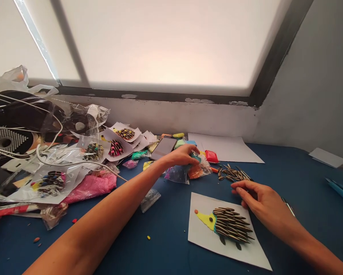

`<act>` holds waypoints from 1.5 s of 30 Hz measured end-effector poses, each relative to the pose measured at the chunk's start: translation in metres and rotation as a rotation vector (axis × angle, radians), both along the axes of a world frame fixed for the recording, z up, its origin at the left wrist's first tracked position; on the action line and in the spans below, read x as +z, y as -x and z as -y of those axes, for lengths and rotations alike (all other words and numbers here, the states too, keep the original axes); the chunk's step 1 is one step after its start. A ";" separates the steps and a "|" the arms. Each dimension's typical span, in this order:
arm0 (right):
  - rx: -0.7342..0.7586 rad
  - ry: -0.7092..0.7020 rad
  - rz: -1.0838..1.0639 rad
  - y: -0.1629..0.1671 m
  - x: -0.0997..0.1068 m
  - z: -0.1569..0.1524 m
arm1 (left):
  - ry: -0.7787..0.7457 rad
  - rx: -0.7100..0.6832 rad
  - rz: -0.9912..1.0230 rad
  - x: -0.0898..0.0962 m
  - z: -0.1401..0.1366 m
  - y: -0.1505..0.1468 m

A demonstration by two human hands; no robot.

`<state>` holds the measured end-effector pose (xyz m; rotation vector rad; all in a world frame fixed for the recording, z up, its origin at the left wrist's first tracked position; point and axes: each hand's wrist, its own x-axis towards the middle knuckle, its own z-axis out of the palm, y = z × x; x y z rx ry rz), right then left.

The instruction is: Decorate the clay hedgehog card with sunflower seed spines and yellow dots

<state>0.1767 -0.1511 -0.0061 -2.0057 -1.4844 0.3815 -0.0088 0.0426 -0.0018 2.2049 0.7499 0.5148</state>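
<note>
My left hand [185, 154] reaches over the packets near the back of the table, its fingers curled round a teal clay packet [195, 156]. Beneath it lie clear bags, one with orange clay [196, 172]. My right hand [257, 198] hovers by the upper right edge of a white card [200, 238], fingers loosely bent and apart, with nothing visible in them. On the card is a hedgehog [231, 225] with a yellow clay face, an orange nose and sunflower-seed spines. Loose sunflower seeds [234, 173] lie just beyond my right hand.
At left are finished hedgehog cards [115, 147], a pink cloth-like bundle [91, 185], a white cable [82, 163] and plastic bags. A phone [163, 148], a red packet [211, 156] and a white sheet [225, 147] lie at the back. A folded paper [327, 157] is at right.
</note>
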 end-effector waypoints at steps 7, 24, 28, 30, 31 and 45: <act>-0.010 -0.012 0.030 -0.005 0.000 0.000 | -0.029 0.018 0.025 0.009 -0.002 0.003; -0.011 -0.031 0.190 -0.012 -0.002 0.002 | -0.357 0.243 -0.113 0.016 -0.003 0.006; 0.001 -0.031 0.220 -0.012 -0.001 0.002 | -0.354 0.009 -0.246 0.013 0.016 -0.005; 0.008 -0.035 0.238 -0.012 -0.002 0.003 | -0.364 -0.072 -0.357 0.009 0.018 -0.006; 0.014 -0.038 0.249 -0.012 -0.002 0.003 | -0.366 -0.079 -0.384 0.007 0.017 -0.005; 0.050 0.103 0.336 -0.014 -0.004 0.004 | -0.486 -0.071 -0.299 -0.008 0.013 -0.011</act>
